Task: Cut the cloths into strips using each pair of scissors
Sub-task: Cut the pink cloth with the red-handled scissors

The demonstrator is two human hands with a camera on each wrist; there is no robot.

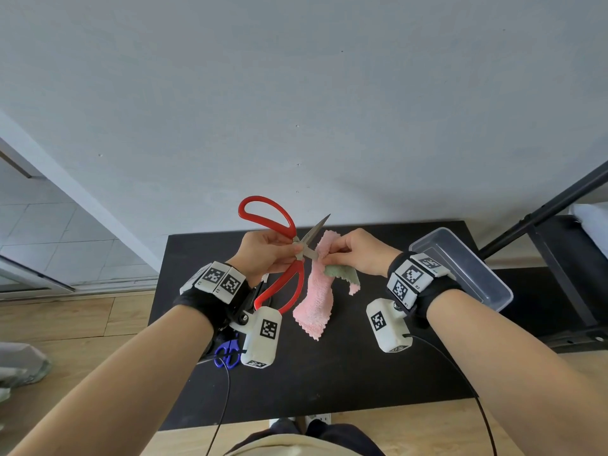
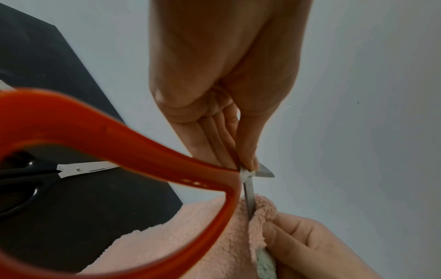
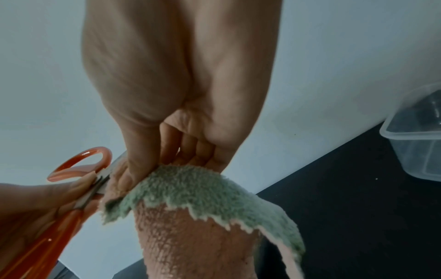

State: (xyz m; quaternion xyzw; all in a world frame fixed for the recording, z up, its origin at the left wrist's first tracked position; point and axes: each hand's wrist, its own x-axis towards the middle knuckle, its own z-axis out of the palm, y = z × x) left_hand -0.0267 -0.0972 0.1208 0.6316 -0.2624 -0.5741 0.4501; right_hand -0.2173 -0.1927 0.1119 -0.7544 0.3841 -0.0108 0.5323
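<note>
My left hand (image 1: pixel 292 249) grips the red-handled scissors (image 1: pixel 285 284) close to the pivot, outside the handle loops, above the black table. The blades stand open; one points up to the right and the other lies against the top edge of the pink cloth (image 1: pixel 316 301). My right hand (image 1: pixel 329 258) pinches that edge, and the cloth's green back (image 3: pixel 203 188) folds over below the thumb. The rest of the cloth hangs down toward the table. In the left wrist view the lower blade (image 2: pixel 249 198) enters the pink cloth (image 2: pixel 190 236) beside my right hand's fingers (image 2: pixel 293 241).
Blue-handled scissors (image 1: pixel 227 354) lie on the black table (image 1: pixel 329 373) under my left wrist. Black-handled scissors (image 2: pixel 78 169) lie on the table farther left. A clear plastic container (image 1: pixel 467 268) stands at the table's right edge. A grey wall rises behind the table.
</note>
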